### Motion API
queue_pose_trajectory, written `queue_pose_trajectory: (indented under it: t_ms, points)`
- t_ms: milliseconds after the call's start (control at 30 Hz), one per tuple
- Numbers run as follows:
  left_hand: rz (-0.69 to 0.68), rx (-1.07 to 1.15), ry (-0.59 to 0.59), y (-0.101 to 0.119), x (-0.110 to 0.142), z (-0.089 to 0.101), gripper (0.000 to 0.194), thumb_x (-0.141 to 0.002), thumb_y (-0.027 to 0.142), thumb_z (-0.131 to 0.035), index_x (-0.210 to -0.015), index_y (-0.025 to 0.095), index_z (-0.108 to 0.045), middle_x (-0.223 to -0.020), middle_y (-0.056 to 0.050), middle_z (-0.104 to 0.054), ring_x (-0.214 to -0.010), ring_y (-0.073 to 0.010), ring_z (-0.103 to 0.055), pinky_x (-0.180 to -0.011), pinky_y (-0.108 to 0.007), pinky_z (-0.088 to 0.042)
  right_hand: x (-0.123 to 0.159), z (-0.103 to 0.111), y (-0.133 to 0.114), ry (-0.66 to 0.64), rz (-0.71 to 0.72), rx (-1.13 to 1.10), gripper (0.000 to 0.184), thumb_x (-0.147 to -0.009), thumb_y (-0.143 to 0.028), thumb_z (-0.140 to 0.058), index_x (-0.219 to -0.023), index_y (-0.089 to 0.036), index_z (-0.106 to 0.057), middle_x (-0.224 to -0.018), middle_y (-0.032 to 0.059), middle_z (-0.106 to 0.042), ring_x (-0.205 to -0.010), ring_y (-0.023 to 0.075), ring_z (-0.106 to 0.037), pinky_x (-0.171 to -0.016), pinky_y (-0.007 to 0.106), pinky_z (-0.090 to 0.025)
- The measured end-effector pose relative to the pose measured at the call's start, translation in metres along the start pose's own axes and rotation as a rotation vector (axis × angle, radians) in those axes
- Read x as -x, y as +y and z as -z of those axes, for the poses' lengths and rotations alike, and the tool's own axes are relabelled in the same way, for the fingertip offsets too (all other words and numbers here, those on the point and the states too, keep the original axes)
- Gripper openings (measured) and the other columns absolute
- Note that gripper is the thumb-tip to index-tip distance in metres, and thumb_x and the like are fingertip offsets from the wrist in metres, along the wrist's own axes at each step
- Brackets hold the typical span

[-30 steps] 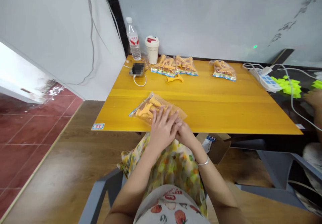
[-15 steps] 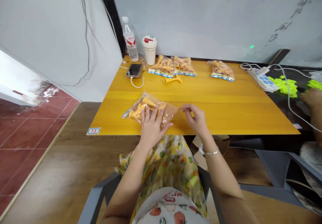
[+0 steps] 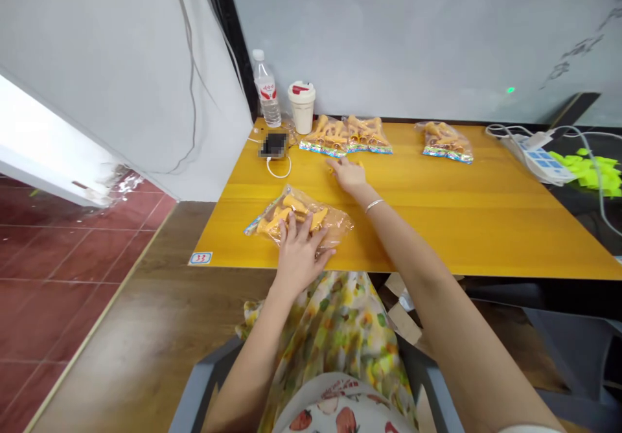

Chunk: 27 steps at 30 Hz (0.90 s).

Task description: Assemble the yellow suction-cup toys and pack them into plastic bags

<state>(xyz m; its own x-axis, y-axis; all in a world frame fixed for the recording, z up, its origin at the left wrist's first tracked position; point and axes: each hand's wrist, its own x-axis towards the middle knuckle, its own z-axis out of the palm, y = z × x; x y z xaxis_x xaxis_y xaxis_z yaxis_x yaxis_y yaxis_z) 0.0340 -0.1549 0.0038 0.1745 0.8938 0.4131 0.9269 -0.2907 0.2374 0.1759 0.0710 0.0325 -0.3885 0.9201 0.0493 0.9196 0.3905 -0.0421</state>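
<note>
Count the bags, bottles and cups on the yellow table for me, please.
Clear plastic bags of orange pieces: 4
Plastic water bottle: 1
White lidded cup: 1
Total: 6

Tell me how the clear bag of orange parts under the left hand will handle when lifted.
The clear bag will probably flop, its thin film lying wrinkled. The orange parts inside look loose, so they may slide and shift its weight.

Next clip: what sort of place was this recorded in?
Probably a workshop or packing room: a yellow table holds clear bags of orange plastic parts, beside a power strip and a heap of green pieces.
</note>
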Motion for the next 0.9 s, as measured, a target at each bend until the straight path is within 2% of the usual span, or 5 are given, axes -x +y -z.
queue_pose_trajectory:
  t_ms: [133, 433, 600, 767, 900]
  points:
    - [0.043, -0.009, -0.017, 0.005, -0.002, 0.005, 0.047, -0.086, 0.052, -0.064, -0.122, 0.024, -0.070, -0.151, -0.016, -0.049, -0.147, -0.0522, -0.026, -0.113, -0.079, -0.020, 0.026, 0.006, 0.013, 0.046, -0.033, -0.033, 0.036, -0.101, -0.032, -0.045, -0.135, -0.025, -0.056, -0.125, 0.0144, -0.063, -0.096, 0.0259, -0.066, -0.080, 0.036, -0.050]
    - [0.067, 0.088, 0.030, 0.041, -0.011, 0.007, 0.025, -0.092, 0.024, -0.054, -0.113, 0.018, -0.065, -0.149, -0.013, -0.052, -0.147, -0.0436, -0.034, -0.118, -0.073, -0.017, 0.153, 0.019, 0.049, 0.756, -0.209, -0.991, 0.033, -0.086, -0.049, -0.067, -0.106, -0.026, -0.056, -0.075, -0.0045, -0.059, -0.051, 0.0102, -0.052, -0.053, 0.026, -0.048]
    - [0.153, 0.189, 0.139, 0.037, -0.024, 0.009, 0.020, -0.096, 0.023, -0.046, -0.102, 0.017, -0.063, -0.133, -0.013, -0.065, -0.137, -0.0350, -0.050, -0.119, -0.064, -0.028, 0.212, -0.001, 0.031, 0.614, -0.419, -1.420, 0.050, -0.080, -0.048, -0.075, -0.120, -0.027, -0.053, -0.081, -0.0039, -0.066, -0.054, 0.0098, -0.061, -0.059, 0.027, -0.056]
    - [0.154, 0.240, 0.212, 0.043, -0.025, 0.013, 0.020, -0.097, 0.023, -0.044, -0.101, 0.018, -0.062, -0.134, -0.012, -0.064, -0.138, -0.0330, -0.049, -0.117, -0.061, -0.031, 0.219, -0.023, -0.011, 0.404, -0.423, -1.722, 0.049, -0.076, -0.050, -0.078, -0.111, -0.026, -0.053, -0.079, -0.0034, -0.066, -0.062, 0.0150, -0.068, -0.067, 0.034, -0.062]
    - [0.117, 0.236, 0.242, 0.056, -0.019, 0.018, 0.019, -0.096, 0.020, -0.044, -0.100, 0.018, -0.063, -0.132, -0.011, -0.066, -0.139, -0.0309, -0.048, -0.120, -0.058, -0.029, 0.205, -0.039, -0.052, 0.542, -0.417, -1.770, 0.041, -0.077, -0.047, -0.075, -0.100, -0.027, -0.048, -0.095, -0.0022, -0.064, -0.079, 0.0145, -0.070, -0.082, 0.035, -0.061]
